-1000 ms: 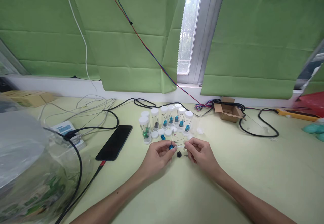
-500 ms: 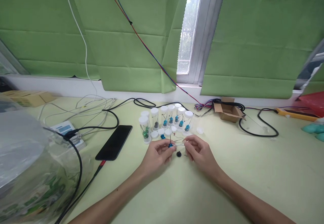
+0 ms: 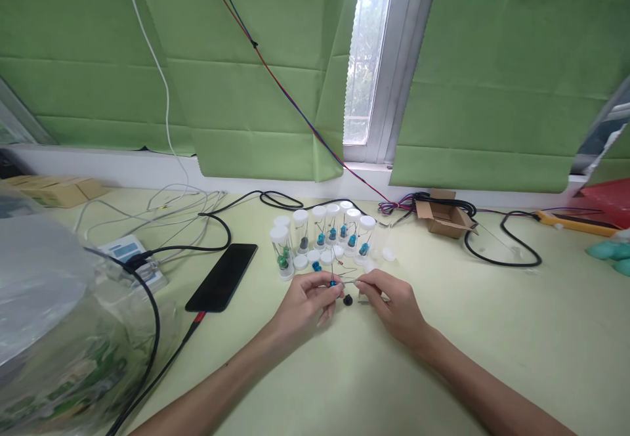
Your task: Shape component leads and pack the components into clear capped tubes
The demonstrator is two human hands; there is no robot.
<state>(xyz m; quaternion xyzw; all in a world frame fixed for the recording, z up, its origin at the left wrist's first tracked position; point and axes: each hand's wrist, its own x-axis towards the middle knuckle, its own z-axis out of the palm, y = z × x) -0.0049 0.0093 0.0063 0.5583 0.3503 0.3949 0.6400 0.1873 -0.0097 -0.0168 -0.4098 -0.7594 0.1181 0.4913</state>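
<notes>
My left hand (image 3: 306,299) pinches a small blue part (image 3: 333,283) between thumb and fingertips; a thin dark rod stands up from it. My right hand (image 3: 398,301) is closed on the end of a thin pale rod (image 3: 350,282), which reaches across to the blue part. Whether the two join is too small to tell. Below the gap between my hands lies a small black round piece (image 3: 348,300). Another blue piece (image 3: 316,266) rests just beyond my left fingers, near loose white caps (image 3: 300,262). Thin bent wires (image 3: 348,270) lie past my fingertips.
Several white-capped clear vials (image 3: 301,232) holding blue, green or grey parts stand behind my hands. A black phone (image 3: 221,278) lies left, by a power strip (image 3: 123,252). A large clear plastic bag (image 3: 44,291) fills the near left. An open cardboard box (image 3: 443,220) sits back right among cables.
My right hand has turned slightly and its fingers have shifted along the pale rod. More of a thin piece on the table shows beneath it. My left hand has barely moved.
</notes>
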